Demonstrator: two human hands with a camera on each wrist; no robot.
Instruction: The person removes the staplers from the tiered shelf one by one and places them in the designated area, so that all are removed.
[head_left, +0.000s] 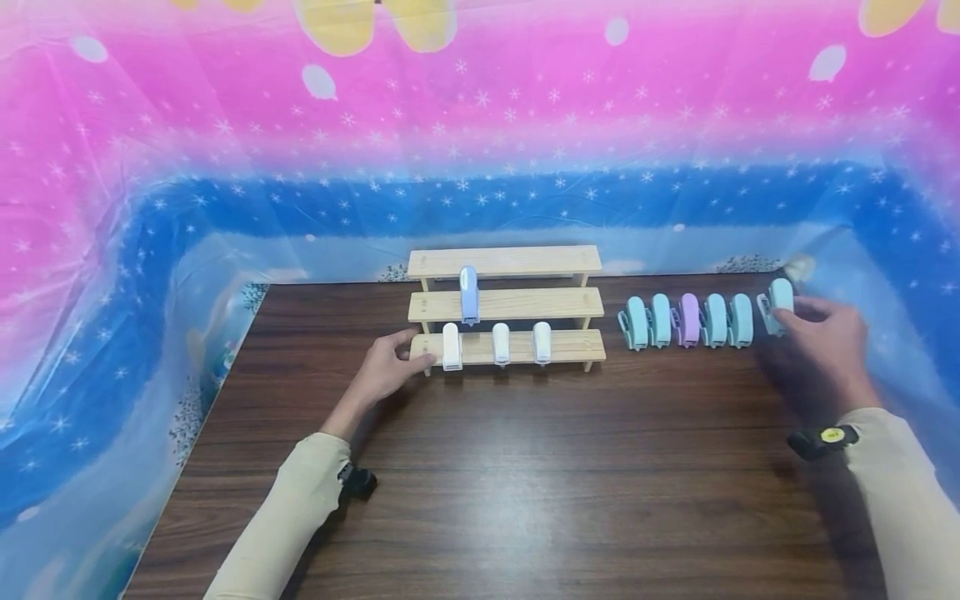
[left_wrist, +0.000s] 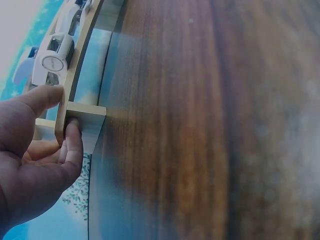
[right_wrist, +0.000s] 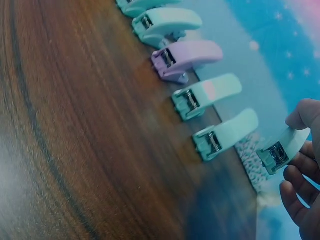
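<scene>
My left hand (head_left: 385,367) grips the left end of the lowest step of a three-step wooden display stand (head_left: 517,344), thumb above and fingers beneath in the left wrist view. Near the thumb, a white hole punch (left_wrist: 56,56) stands on that step. Two more white punches share the step, and a blue-violet punch (head_left: 468,296) stands on the middle one. Off to the right, my right hand (head_left: 831,337) pinches a mint-green hole punch (right_wrist: 279,152) by its lever, its spring end sticking out from the fingers.
Right of the stand, a row of hole punches stands on the dark wooden table (head_left: 510,483): several mint-green ones (head_left: 739,321) and one purple (head_left: 687,321). A patterned cloth (head_left: 510,200) hangs behind and beside the table. The top step (head_left: 502,262) is at the back.
</scene>
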